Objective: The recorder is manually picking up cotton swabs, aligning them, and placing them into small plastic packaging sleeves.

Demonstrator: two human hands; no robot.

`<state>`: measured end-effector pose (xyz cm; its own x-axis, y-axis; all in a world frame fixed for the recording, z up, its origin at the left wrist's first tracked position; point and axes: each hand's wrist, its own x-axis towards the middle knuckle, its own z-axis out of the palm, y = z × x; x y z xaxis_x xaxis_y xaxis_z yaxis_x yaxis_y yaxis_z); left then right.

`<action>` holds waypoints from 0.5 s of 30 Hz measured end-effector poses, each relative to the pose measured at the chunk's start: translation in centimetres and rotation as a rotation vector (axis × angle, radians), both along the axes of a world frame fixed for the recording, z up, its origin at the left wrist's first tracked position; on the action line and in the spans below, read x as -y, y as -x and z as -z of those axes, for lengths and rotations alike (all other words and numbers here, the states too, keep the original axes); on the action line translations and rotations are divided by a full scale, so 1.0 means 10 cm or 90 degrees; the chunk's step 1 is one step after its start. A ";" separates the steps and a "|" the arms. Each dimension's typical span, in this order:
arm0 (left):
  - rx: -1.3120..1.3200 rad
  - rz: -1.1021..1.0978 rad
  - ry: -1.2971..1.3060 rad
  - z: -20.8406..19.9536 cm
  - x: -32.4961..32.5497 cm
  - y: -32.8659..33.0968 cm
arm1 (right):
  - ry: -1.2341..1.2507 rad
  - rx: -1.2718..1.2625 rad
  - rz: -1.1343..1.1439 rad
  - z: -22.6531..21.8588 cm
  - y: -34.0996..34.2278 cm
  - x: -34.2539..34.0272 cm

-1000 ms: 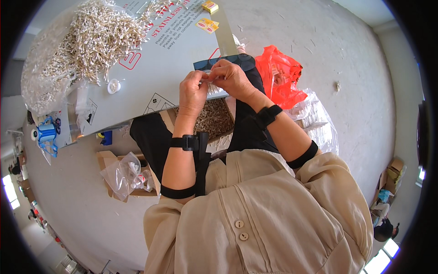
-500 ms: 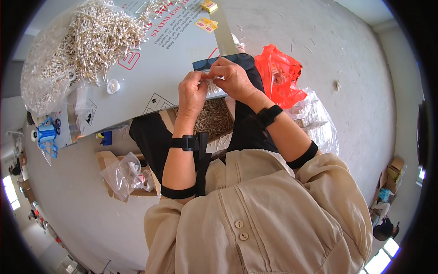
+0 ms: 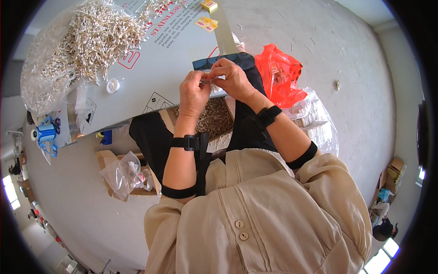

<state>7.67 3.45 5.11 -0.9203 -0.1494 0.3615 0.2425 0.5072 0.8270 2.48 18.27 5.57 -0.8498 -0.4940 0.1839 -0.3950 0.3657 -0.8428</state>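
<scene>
My left hand point(image 3: 194, 94) and my right hand point(image 3: 232, 81) meet at the table's near edge, fingertips pinched close together. Between them is a small clear plastic bag point(image 3: 215, 87) with white cotton swabs showing in it; the fingers hide its top. Below the hands, between my legs, an open cardboard box point(image 3: 213, 117) holds many loose cotton swabs. A large heap of cotton swabs point(image 3: 102, 39) spills from a big clear bag at the far left of the table. Nearer to my left hand stands a small round white tub point(image 3: 113, 86).
Small yellow packets point(image 3: 206, 24) lie at the table's far right corner. A red plastic bag point(image 3: 279, 75) and a clear bag of white packs point(image 3: 311, 119) sit to my right. Blue tape dispenser point(image 3: 46, 133) at the table's left end; on the floor, a carton with plastic bags point(image 3: 130, 176).
Both hands stay in the same place, with only a slight shift of the left hand and fingertips at the bag. Nothing else has visibly moved.
</scene>
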 end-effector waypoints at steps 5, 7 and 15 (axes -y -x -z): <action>0.013 -0.010 0.016 0.03 -0.01 0.00 | 0.009 -0.006 -0.008 -0.01 0.00 -0.02; 0.017 -0.010 0.017 0.03 -0.01 0.01 | 0.022 -0.028 -0.017 -0.02 0.00 -0.03; 0.010 -0.004 0.070 0.05 0.03 -0.01 | 0.018 -0.081 -0.026 -0.01 0.00 -0.04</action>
<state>7.77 3.20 4.65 -0.9250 -0.1160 0.3618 0.2266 0.5960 0.7703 2.45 18.66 5.71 -0.7980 -0.5206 0.3036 -0.5139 0.3246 -0.7941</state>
